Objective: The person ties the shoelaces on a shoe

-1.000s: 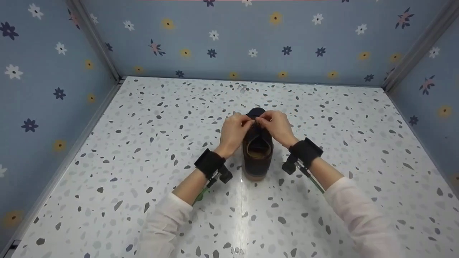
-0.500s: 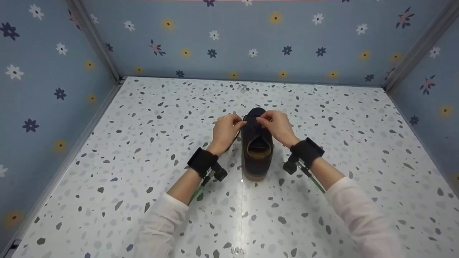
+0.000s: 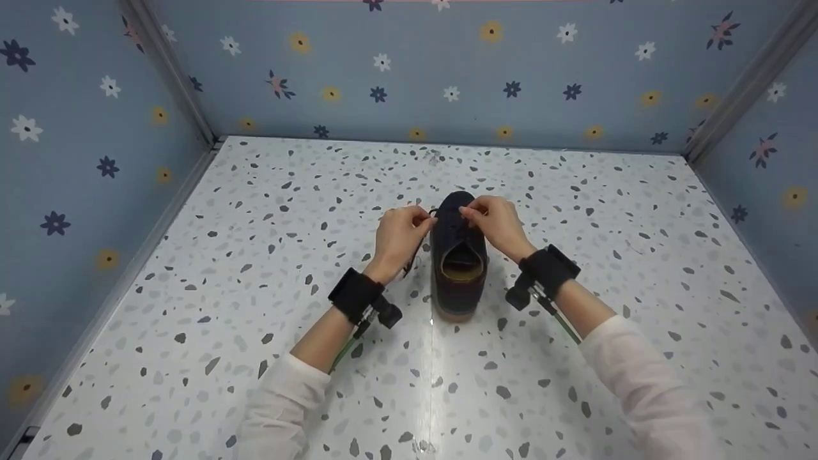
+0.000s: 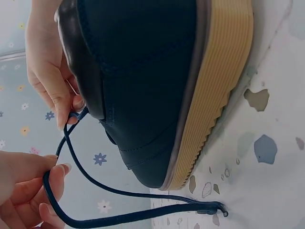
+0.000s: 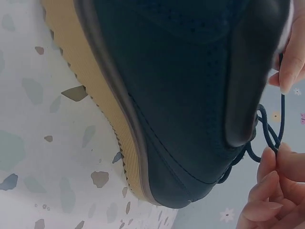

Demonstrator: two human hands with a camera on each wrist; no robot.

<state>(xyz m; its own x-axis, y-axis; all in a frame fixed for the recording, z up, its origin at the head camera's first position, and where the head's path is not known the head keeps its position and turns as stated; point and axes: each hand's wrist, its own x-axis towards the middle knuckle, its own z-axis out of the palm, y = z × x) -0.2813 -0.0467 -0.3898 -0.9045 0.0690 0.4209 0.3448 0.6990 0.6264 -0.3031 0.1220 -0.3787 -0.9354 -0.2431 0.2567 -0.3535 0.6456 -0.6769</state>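
Pinching a dark blue lace (image 4: 138, 215) between thumb and fingers, the left hand (image 3: 398, 237) is just to the left of a shoe (image 3: 458, 239), level with its front half. The right hand (image 3: 500, 225) grasps the lace too, its thumb and fingertips closed together on it above the front of the shoe. In the left wrist view a strand runs from one hand to the other, and two lengths curve away from the hands and come together over the bench (image 3: 607, 223); whether they touch it, I cannot tell. In the right wrist view small loops of lace show between the shoe and the right fingers.

The shoe is dark blue, with a ribbed tan sole (image 4: 212, 95). It sits upright near the middle of the bench, toe pointing away from the person, heel nearer, its opening (image 3: 461, 271) facing up.

Further back, each wrist wears a black band, the left band (image 3: 354, 295) and the right band (image 3: 551, 271), with a small camera and a green cable (image 3: 567, 328). White sleeves (image 3: 639, 377) cover the forearms.

The bench is white, speckled with grey and dark flecks. Around it stand blue walls (image 3: 415, 64) printed with white, yellow, pink and dark blue flowers, with grey posts (image 3: 169, 70) at the two far corners.
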